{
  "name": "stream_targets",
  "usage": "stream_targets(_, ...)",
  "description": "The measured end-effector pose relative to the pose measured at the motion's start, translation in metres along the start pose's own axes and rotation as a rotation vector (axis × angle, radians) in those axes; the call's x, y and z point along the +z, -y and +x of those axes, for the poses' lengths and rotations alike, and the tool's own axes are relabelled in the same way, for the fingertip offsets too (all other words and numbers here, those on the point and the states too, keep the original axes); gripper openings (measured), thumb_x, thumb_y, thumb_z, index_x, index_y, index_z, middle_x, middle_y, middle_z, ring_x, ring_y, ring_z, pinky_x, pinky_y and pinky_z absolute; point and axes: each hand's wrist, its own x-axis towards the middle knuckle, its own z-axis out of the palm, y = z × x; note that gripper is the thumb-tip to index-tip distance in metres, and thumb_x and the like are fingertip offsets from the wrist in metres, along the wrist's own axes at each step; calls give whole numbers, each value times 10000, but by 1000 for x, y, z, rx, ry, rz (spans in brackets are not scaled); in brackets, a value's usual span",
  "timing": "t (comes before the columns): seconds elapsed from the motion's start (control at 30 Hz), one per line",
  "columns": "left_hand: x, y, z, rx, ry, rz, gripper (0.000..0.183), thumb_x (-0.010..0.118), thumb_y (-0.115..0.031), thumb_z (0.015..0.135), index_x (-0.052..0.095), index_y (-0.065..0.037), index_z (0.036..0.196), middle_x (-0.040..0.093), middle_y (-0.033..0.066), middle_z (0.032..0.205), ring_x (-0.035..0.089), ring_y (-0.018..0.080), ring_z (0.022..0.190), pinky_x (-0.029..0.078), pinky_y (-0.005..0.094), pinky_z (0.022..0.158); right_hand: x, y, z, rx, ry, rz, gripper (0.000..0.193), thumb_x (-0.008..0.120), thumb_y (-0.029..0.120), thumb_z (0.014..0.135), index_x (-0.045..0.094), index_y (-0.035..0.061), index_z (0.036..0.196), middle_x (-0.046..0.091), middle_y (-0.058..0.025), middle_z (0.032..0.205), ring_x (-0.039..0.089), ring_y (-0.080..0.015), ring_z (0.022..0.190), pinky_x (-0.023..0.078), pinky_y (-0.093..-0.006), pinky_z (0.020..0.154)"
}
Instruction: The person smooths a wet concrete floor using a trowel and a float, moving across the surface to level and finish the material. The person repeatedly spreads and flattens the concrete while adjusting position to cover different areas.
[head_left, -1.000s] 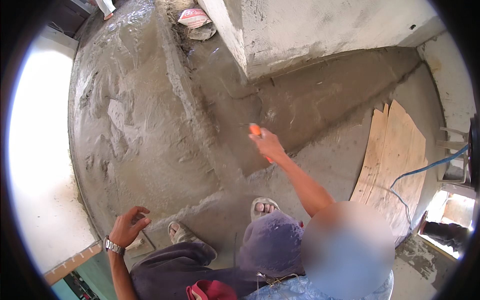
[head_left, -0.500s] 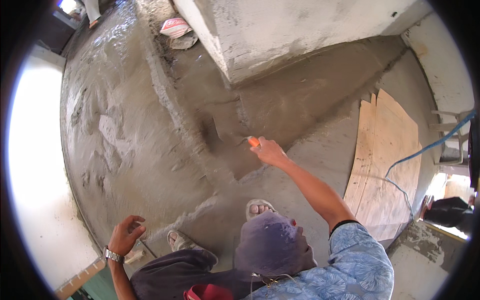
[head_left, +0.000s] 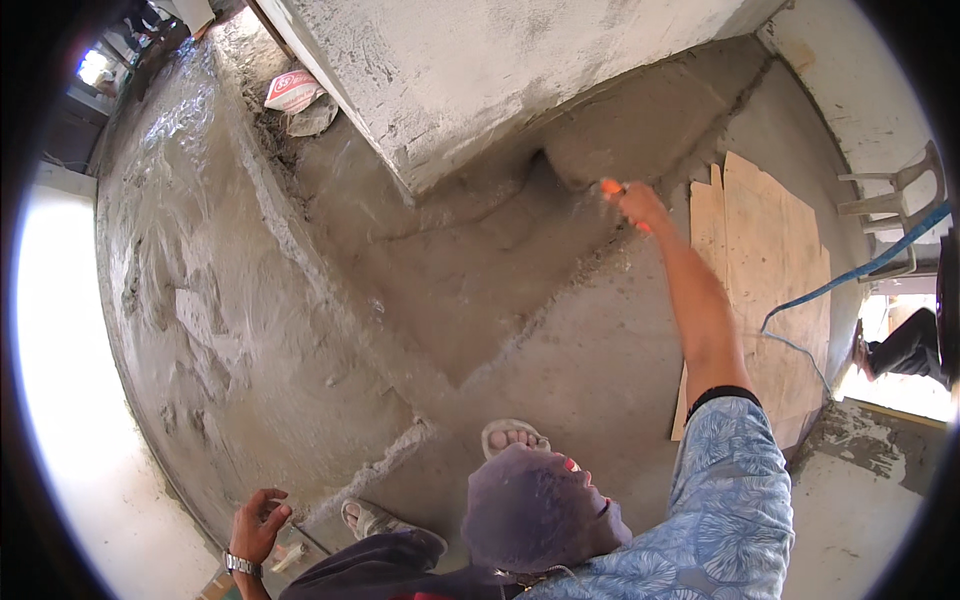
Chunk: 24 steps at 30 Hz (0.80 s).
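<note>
My right hand [head_left: 640,208] reaches far out and is closed round the orange handle [head_left: 611,187] of a trowel. Its blade is hard to make out against the wet grey mortar [head_left: 470,290] spread below the white wall block. A dark hollow or shadow shows in the mortar just left of the hand. My left hand [head_left: 258,527], with a metal watch at the wrist, hangs low at the left with loosely curled fingers apart and nothing visible in them. Beside it lies a small pale object [head_left: 290,556], partly hidden.
A white wall block [head_left: 520,80] juts in at the top. A rough mortar ridge [head_left: 290,235] borders the wetter floor at left. A cardboard sheet [head_left: 770,290], a blue hose [head_left: 860,277] and a plastic chair [head_left: 900,205] are at right. A bag [head_left: 295,92] lies at upper left.
My right hand has swept away and to the right with the trowel, across the mortar. The view has shifted slightly. My left hand stays low at the left.
</note>
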Motion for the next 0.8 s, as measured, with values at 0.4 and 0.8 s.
stream_targets(0.4, 3, 13, 10, -47, 43, -66, 365, 665, -305, 803, 615, -18, 1024, 680, 125, 784, 657, 201, 743, 489, 308, 665, 11, 12, -54, -95, 93, 39, 448, 612, 390, 839, 606, -32, 988, 628, -157, 788, 615, -236, 669, 472, -360, 611)
stream_targets(0.8, 4, 9, 20, -57, 54, -19, 344, 656, -285, 806, 616, -18, 1020, 684, 137, 806, 662, 189, 753, 497, 311, 658, -63, -39, 49, 125, -185, -47, 442, 624, 393, 819, 643, -30, 944, 649, -172, 785, 642, -266, 655, 484, -391, 580)
